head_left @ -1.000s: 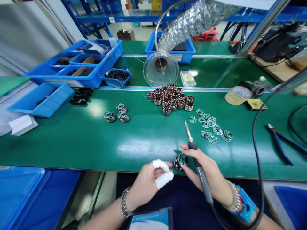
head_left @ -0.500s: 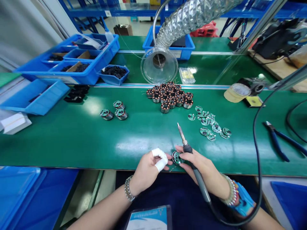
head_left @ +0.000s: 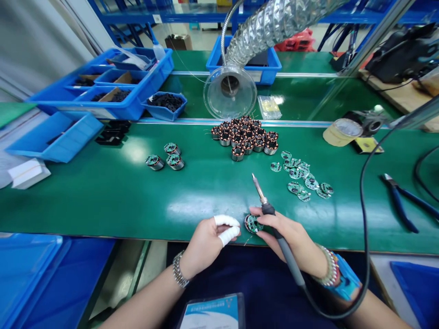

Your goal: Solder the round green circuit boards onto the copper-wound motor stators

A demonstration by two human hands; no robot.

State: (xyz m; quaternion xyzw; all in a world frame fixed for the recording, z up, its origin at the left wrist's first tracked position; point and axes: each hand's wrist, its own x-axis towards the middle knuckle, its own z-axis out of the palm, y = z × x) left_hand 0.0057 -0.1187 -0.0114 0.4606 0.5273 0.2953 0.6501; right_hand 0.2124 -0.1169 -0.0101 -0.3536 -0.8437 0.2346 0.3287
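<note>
Neatly round, the green circuit board (head_left: 253, 225) on its copper-wound stator (head_left: 246, 222)

Workbench (head_left: 206, 192): green, with whitish patches of glare
Held coil (head_left: 253, 225): green top dotted dark, reddish-copper edge
Soldering iron (head_left: 288, 260): grey handle, black grip, silvery tip
Finger covers (head_left: 225, 220): plain white
Watch band (head_left: 179, 270): silvery, patterned in links
Bead bracelets (head_left: 331, 268): pale beads beside red
Wristband (head_left: 347, 278): bright blue
Piled coils (head_left: 247, 146): copper-orange tops, silver-grey sides
Trio of coils (head_left: 175, 161): speckled green tops, coppery band, silver sides
Loose circuit boards (head_left: 311, 183): green, flecked black and white
Pliers (head_left: 397, 205): dark blue handles, silvery nose
Air hose (head_left: 281, 34): crinkled silver
Tub (head_left: 332, 139): pale yellow
Badge (head_left: 210, 315): blue and white, dark border
Clothing (head_left: 274, 292): dark navy
</note>
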